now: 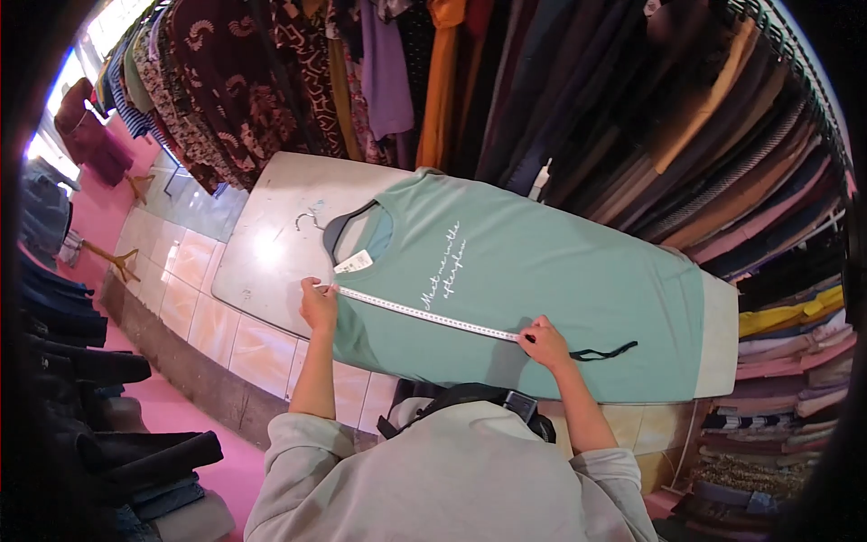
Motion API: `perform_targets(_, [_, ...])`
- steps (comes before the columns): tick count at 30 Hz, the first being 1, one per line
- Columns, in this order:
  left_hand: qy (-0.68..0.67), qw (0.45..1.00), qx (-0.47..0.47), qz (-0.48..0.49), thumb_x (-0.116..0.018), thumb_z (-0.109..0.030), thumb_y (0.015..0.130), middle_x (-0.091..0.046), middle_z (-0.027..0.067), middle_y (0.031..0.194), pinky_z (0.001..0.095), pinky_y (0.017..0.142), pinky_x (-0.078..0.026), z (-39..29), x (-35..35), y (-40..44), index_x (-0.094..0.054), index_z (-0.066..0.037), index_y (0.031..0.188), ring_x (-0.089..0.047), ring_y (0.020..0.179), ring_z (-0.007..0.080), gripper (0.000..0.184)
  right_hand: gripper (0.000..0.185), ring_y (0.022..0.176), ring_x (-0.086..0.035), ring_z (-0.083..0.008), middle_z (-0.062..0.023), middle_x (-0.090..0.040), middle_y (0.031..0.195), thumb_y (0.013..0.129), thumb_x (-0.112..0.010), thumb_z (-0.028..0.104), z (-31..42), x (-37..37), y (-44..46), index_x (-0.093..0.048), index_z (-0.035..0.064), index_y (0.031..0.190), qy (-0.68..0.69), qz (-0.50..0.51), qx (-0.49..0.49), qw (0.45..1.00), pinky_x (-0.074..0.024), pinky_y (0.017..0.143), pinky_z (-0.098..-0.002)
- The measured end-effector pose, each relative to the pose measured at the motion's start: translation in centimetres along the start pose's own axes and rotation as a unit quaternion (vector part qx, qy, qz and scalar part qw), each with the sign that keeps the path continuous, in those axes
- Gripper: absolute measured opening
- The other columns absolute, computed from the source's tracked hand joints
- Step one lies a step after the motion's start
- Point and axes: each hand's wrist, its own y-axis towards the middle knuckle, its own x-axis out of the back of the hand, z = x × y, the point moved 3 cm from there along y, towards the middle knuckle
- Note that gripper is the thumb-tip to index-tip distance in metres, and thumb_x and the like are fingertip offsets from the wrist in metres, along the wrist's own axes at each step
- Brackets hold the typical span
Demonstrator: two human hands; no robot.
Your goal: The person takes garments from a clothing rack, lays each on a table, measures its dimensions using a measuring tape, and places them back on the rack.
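Observation:
A green T-shirt (578, 280) with white script lettering lies spread on a white table (262, 208). Inside its neck is a dark hanger (336, 230), its hook resting on the tabletop, and a white tag (353, 262) hangs at the collar. A white tape measure (424, 314) runs straight along the shirt between my hands. My left hand (318, 305) pinches one end near the shoulder seam. Toward the hem, my right hand (544, 343) closes on the other end, with a black cord (605, 352) trailing to its right on the fabric.
Racks of hanging clothes (244, 81) line the far side, close to the table's edge. More garments (777, 397) are stacked at the right, and folded dark trousers (135, 452) lie at the left. Tiled floor (253, 352) shows beside the table.

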Motion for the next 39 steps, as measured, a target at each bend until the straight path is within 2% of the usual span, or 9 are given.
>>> perform_targets(14, [-0.001,1.000,0.027,0.008,-0.066,-0.019,0.074,-0.066,0.0033,0.079,0.0376,0.075,-0.039,-0.8,0.3,-0.3,-0.043,-0.009,0.097,-0.062,0.078,0.0219,0.034,0.014,0.080,-0.052,-0.0238,-0.0043,-0.047,0.088,0.071,-0.064,0.030,-0.1,-1.3,-0.3,-0.065,0.0161,0.073,-0.108,-0.024,-0.079,0.991,-0.0467,0.068,-0.0369])
perform_targets(17, [-0.023,0.998,0.052,0.042,-0.064,-0.018,0.075,-0.064,0.0060,0.089,0.0389,0.080,-0.037,-1.3,0.0,-0.9,-0.043,-0.008,0.102,-0.058,0.089,0.0232,0.035,0.013,0.081,-0.052,-0.0235,-0.0040,-0.047,0.088,0.071,-0.064,0.030,0.0,-1.3,-0.2,-0.065,0.0164,0.073,-0.108,-0.022,-0.079,0.991,-0.0470,0.068,-0.0375])
perform_targets(19, [0.054,0.995,0.038,-0.071,-0.063,-0.015,0.074,-0.058,0.0109,0.100,0.0405,0.085,-0.034,-2.4,-0.4,-2.3,-0.042,-0.006,0.109,-0.050,0.101,0.0280,0.042,0.013,0.082,-0.052,-0.0237,-0.0042,-0.047,0.089,0.071,-0.064,0.029,0.0,-1.3,-0.2,-0.065,0.0165,0.074,-0.110,-0.020,-0.086,0.990,-0.0472,0.068,-0.0377])
perform_targets(20, [0.052,0.996,0.034,-0.067,-0.063,-0.015,0.074,-0.058,0.0109,0.100,0.0405,0.085,-0.034,-3.3,-0.9,-3.4,-0.042,-0.006,0.109,-0.050,0.101,0.0280,0.042,0.013,0.083,-0.052,-0.0239,-0.0043,-0.047,0.090,0.071,-0.063,0.029,0.0,-1.4,-0.2,-0.065,0.0165,0.074,-0.111,-0.013,-0.089,0.990,-0.0474,0.069,-0.0379])
perform_targets(22, [0.019,0.971,-0.199,-0.128,-0.064,-0.013,0.072,-0.050,0.0135,0.107,0.0411,0.088,-0.033,-6.9,-1.9,-7.0,-0.042,-0.003,0.111,-0.043,0.106,0.0322,0.046,0.014,0.084,-0.052,-0.0244,-0.0046,-0.048,0.091,0.071,-0.063,0.030,0.0,-1.5,-0.3,-0.066,0.0167,0.075,-0.110,-0.019,-0.088,0.990,-0.0477,0.069,-0.0379])
perform_targets(26, [-0.078,0.883,-0.406,0.222,-0.065,-0.014,0.068,-0.047,0.0156,0.114,0.0427,0.091,-0.031,-13.1,-6.7,-17.4,-0.046,0.000,0.109,-0.042,0.107,0.0320,0.047,0.016,0.086,-0.052,-0.0263,-0.0059,-0.049,0.094,0.072,-0.062,0.031,-0.2,-1.8,-0.1,-0.066,0.0165,0.077,-0.115,-0.011,-0.083,0.990,-0.0484,0.070,-0.0379])
perform_targets(28, [-0.055,0.824,-0.476,0.303,-0.064,-0.018,0.071,-0.046,0.0145,0.118,0.0430,0.097,-0.028,-15.6,-7.8,-22.5,-0.045,0.000,0.115,-0.041,0.111,0.0305,0.052,0.017,0.086,-0.053,-0.0268,-0.0064,-0.049,0.094,0.072,-0.062,0.032,-0.5,-2.2,0.1,-0.066,0.0161,0.077,-0.122,-0.016,-0.079,0.989,-0.0484,0.070,-0.0382])
perform_targets(34, [0.114,0.803,-0.513,0.281,-0.055,-0.026,0.078,-0.045,0.0105,0.123,0.0474,0.102,-0.022,-16.8,-9.7,-26.1,-0.043,-0.003,0.122,-0.041,0.116,0.0234,0.051,0.019,0.090,-0.052,-0.0307,-0.0090,-0.049,0.099,0.074,-0.059,0.032,-0.4,-2.1,-0.1,-0.066,0.0146,0.079,-0.092,-0.009,-0.064,0.994,-0.0484,0.073,-0.0404])
perform_targets(39, [0.146,0.812,-0.511,0.240,-0.050,-0.026,0.081,-0.050,0.0074,0.118,0.0501,0.102,-0.020,-16.9,-10.9,-26.2,-0.049,-0.004,0.117,-0.048,0.108,0.0203,0.042,0.020,0.089,-0.053,-0.0300,-0.0099,-0.052,0.095,0.074,-0.059,0.033,-5.3,1.4,-2.0,-0.066,0.0153,0.080,-0.035,0.025,-0.077,0.996,-0.0475,0.074,-0.0406])
